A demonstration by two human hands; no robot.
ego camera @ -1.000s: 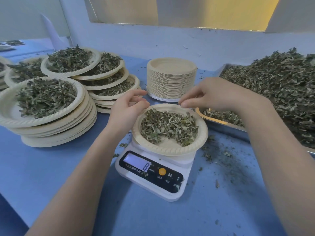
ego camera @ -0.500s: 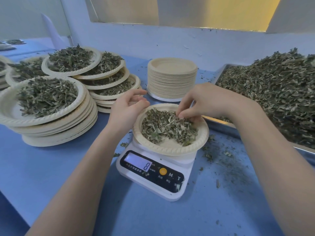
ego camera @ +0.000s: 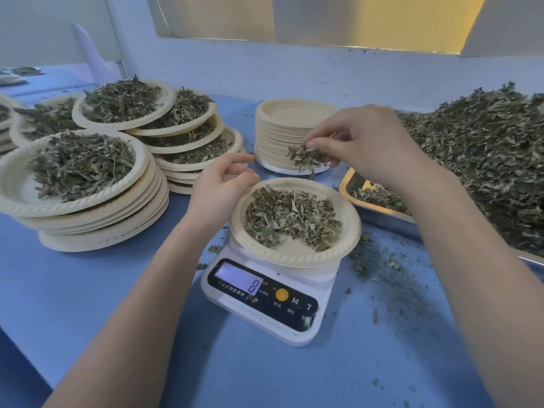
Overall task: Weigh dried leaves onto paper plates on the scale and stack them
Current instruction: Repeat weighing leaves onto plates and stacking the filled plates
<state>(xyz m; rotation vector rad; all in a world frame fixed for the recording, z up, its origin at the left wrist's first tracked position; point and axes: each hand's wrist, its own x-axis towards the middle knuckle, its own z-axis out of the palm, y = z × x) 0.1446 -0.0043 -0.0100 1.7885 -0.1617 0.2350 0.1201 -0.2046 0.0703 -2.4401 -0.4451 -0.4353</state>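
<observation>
Blue table [ego camera: 88,290] — right hand [ego camera: 368,148] raised, pinching leaves [ego camera: 306,157].

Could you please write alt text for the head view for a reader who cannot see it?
A right hand pinches a tuft of dried leaves above a leaf-filled paper plate on a white scale showing 8, while the left hand rests at the plate's rim. Filled plate stacks stand left; a heaped leaf tray right.

Matt paper plate [ego camera: 294,257]; glossy white plastic scale [ego camera: 265,316]; shiny metal tray [ego camera: 379,219].
</observation>
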